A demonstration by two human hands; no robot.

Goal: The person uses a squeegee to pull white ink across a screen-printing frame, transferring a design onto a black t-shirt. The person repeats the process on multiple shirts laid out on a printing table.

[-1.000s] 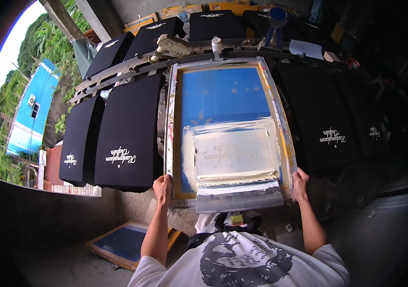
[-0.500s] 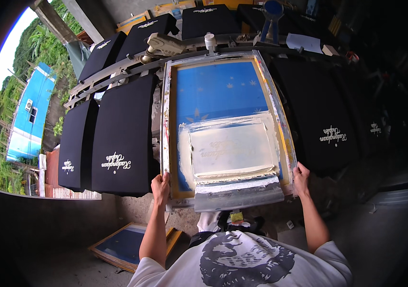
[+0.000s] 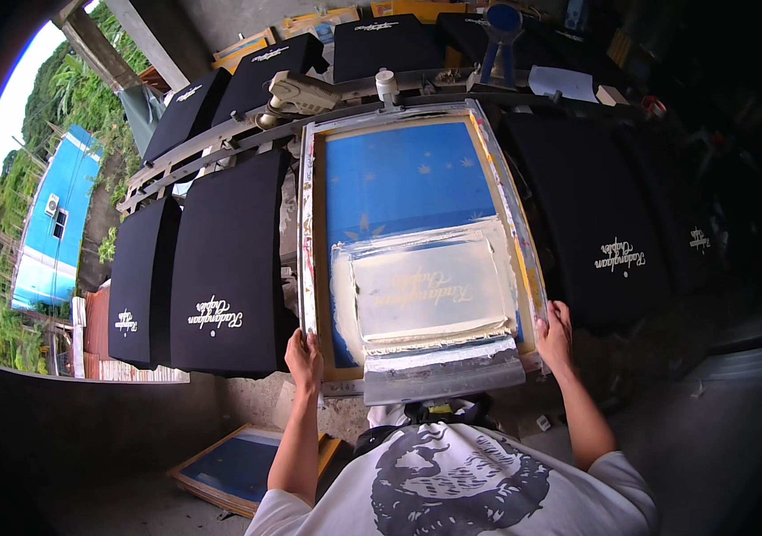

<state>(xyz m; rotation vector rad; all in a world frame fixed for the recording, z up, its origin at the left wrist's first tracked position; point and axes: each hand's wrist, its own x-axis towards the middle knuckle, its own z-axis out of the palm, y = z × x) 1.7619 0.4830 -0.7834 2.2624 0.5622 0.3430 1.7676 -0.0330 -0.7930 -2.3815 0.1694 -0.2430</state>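
Observation:
A screen-printing frame (image 3: pixel 308 223) with a blue stenciled mesh (image 3: pixel 408 165) lies before me. Its left edge is gripped near the close corner by my left hand (image 3: pixel 305 359), the fingers closed round it. My right hand (image 3: pixel 556 338) is closed on the right edge, slightly higher up. Cream ink (image 3: pixel 399 313) covers the near half of the mesh, with script lettering showing through it. A wide grey squeegee (image 3: pixel 443 380) rests across the near end, between my hands and touched by neither. What lies under the frame is hidden.
Black shirts printed with white script lie on boards at left (image 3: pixel 229 259) and right (image 3: pixel 586 214), with more along the back (image 3: pixel 388 49). A beige heat gun (image 3: pixel 300 94) sits on the rail beyond the frame. Other framed screens (image 3: pixel 229 464) lie on the floor at lower left.
The lettering in the inked area looks darker and sharper now. Both hands keep their hold, and the frame has shifted slightly in the picture. The view has also moved a little.

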